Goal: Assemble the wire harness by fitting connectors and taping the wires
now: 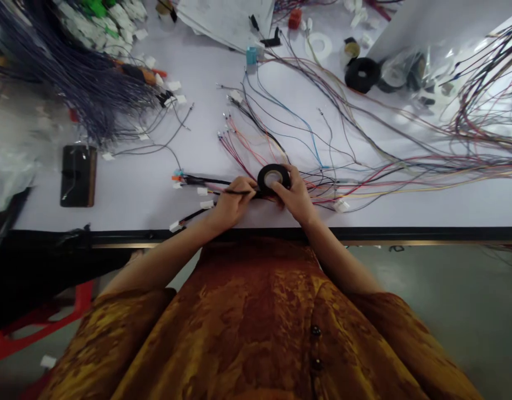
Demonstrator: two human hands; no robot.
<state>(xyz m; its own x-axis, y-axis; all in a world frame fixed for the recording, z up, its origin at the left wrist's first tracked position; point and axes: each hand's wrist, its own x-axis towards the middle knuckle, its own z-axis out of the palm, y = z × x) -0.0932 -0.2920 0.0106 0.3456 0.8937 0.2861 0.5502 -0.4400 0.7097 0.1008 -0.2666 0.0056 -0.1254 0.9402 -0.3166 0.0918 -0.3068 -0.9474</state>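
My right hand grips a roll of black tape, its thumb at the roll's pale core. Just left of it, my left hand is closed around a bundle of wires near the table's front edge. Black-wrapped branches with white connectors stick out to the left of my left hand, one ending in a blue and orange connector. Loose red wires fan out above the hands, and long coloured wires run off to the right.
A dark phone lies at the left on the white table. Behind it is a large bundle of purple wires. Papers, a blue connector and another black tape roll are at the back.
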